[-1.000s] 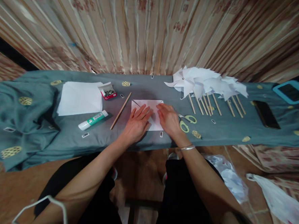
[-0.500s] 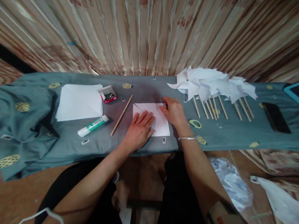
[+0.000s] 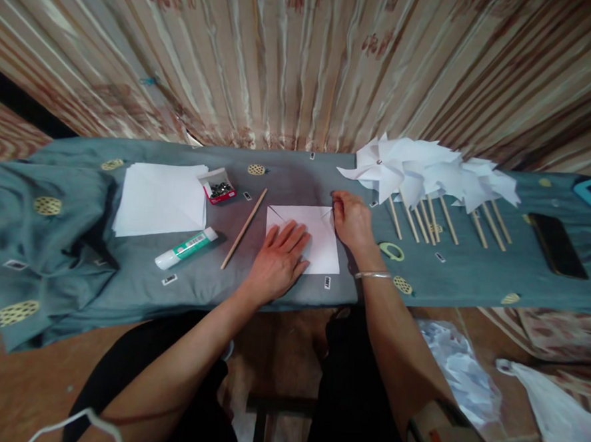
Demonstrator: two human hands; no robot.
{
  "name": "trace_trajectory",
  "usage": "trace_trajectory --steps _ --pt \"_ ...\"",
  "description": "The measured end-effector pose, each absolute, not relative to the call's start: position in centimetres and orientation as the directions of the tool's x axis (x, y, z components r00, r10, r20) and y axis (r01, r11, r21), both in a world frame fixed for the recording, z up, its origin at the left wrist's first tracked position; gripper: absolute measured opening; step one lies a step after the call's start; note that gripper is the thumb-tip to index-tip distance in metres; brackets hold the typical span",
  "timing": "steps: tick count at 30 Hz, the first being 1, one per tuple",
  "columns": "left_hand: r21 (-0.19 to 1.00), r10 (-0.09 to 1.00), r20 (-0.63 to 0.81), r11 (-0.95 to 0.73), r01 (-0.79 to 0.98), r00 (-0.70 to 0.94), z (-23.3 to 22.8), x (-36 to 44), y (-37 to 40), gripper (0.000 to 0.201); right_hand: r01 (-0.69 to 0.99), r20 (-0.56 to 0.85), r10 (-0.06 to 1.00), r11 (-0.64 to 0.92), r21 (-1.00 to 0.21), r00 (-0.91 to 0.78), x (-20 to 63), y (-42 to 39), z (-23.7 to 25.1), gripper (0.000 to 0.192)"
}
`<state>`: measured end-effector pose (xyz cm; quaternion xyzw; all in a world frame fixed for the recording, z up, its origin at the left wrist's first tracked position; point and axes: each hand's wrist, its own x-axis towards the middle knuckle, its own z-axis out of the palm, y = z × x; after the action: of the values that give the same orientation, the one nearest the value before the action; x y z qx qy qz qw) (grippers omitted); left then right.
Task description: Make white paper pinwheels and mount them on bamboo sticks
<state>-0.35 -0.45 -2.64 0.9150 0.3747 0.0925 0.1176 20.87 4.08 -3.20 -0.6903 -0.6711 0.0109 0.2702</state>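
Note:
A square white sheet of paper (image 3: 318, 246) lies flat on the cloth in front of me, with dark slanting lines running inward from its two far corners. My left hand (image 3: 279, 257) rests palm down on its left half, fingers stretched and a little spread. At the far right corner is my right hand (image 3: 353, 221), its fingers curled together by the paper's edge; whether they pinch anything is hidden. A wooden stick (image 3: 243, 228) lies left of the sheet. Green-handled scissors (image 3: 391, 251), partly seen, lie right of my right wrist.
Left stand a stack of white paper (image 3: 159, 199), an open red box of metal pins (image 3: 220, 190) and a glue stick (image 3: 186, 248). Finished paper pinwheels (image 3: 429, 169) on sticks lie at the back right, near a dark phone (image 3: 558, 245). A plastic bag of paper scraps (image 3: 461, 371) is on the floor.
My right hand has slid slightly right, off the sheet's far right corner, so the corner's dark line shows more. My left hand stays on the paper. The view has shifted a little.

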Motion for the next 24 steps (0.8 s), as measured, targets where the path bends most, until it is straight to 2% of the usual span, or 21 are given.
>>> trace_trajectory --steps 2,4,7,9,15,24 --pt "0.285 0.704 0.094 -0.697 0.658 0.704 -2.8 -0.3 -0.5 0.049 0.916 0.378 0.921 0.071 -0.394 0.091 20.1 4.0 -2.7 0.033" --pt "0.284 0.701 0.095 -0.699 0.656 0.707 -2.9 -0.3 -0.5 0.050 0.899 0.365 0.931 0.159 -0.407 0.001 18.7 3.9 -2.3 0.031" --pt "0.277 0.699 0.094 -0.703 0.655 0.709 -3.0 -0.3 -0.5 0.048 0.838 0.240 0.939 0.332 -0.433 -0.248 16.3 3.6 -1.7 0.033" --pt "0.271 0.696 0.094 -0.706 0.654 0.712 -2.9 -0.3 -0.5 0.045 0.820 0.184 0.925 0.379 -0.430 -0.331 14.9 3.3 -1.6 0.033" --pt "0.280 0.698 0.067 -0.699 0.659 0.713 -2.7 -0.2 -0.5 0.040 0.824 0.180 0.927 0.374 -0.425 -0.328 13.6 3.4 -1.7 0.037" --pt "0.273 0.699 0.101 -0.704 0.656 0.708 -3.2 -0.2 -0.5 0.040 0.811 0.185 0.924 0.383 -0.443 -0.335 13.0 4.3 -1.8 0.039"
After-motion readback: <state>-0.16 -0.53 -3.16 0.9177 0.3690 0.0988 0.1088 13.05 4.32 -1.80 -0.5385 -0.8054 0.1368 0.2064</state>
